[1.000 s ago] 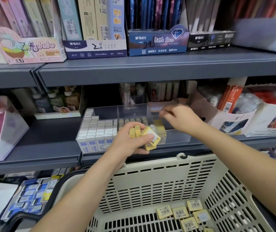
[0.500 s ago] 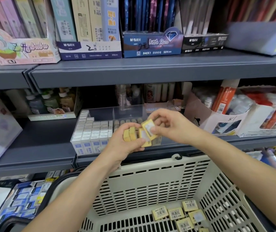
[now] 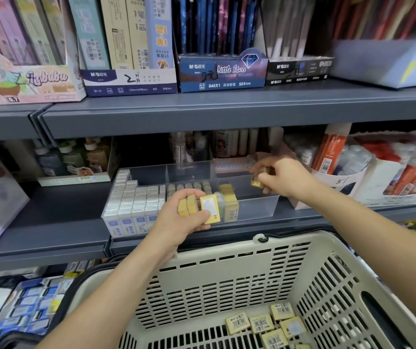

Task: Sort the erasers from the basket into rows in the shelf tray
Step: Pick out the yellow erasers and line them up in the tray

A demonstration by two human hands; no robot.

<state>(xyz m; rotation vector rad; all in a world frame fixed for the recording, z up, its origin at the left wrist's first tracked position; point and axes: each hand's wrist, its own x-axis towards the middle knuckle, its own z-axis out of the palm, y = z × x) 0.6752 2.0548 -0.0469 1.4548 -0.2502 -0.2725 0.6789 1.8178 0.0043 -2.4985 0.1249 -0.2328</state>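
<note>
My left hand (image 3: pixel 179 221) grips a small stack of yellow erasers (image 3: pixel 199 207) in front of the clear shelf tray (image 3: pixel 259 209). My right hand (image 3: pixel 281 178) pinches one yellow eraser (image 3: pixel 256 183) over the tray's right compartment. That compartment holds a short row of yellow erasers (image 3: pixel 230 197) at its left side. White erasers (image 3: pixel 132 200) fill the tray's left part, and grey-topped ones (image 3: pixel 189 187) stand in the middle. Several more yellow erasers (image 3: pixel 264 324) lie flat on the floor of the beige basket (image 3: pixel 227 268) below.
Boxes of pencils and leads (image 3: pixel 128 79) line the shelf above. A white carton with red tubes (image 3: pixel 378 180) stands right of the tray, bottles (image 3: pixel 73 159) behind it on the left. A lower shelf holds blue packs (image 3: pixel 30 308).
My right hand took one yellow eraser from the stack in my left hand and carried it right and back, over the tray's right compartment. The left hand stayed roughly where it was.
</note>
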